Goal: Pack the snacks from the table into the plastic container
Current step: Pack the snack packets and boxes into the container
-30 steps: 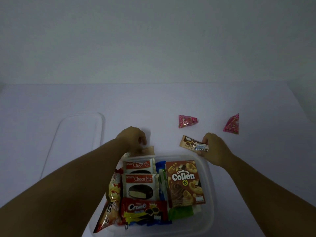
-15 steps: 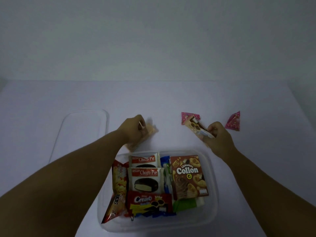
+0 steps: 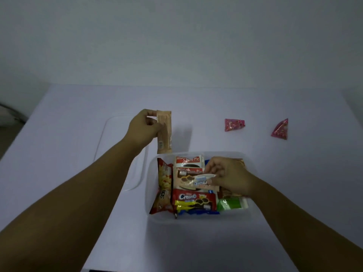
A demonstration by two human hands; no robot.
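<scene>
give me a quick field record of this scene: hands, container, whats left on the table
left hand: holds tan wafer pack upright, beyond the container
right hand: lays biscuit pack over the Choco Pie packs
plastic container: nearly full of snacks
lid: off, on the container's left
left on table: two pink triangular packets

The clear plastic container (image 3: 253, 216) is sitting packed: Choco Pie packs (image 3: 188, 161) at 12 o'clock, red Cream-O pack (image 3: 193, 198) at 6, popcorn bag (image 3: 164, 185) at 9. Two pink triangular packets (image 3: 234, 124) (image 3: 280, 130) are lying at its 1 o'clock, well apart.
</scene>
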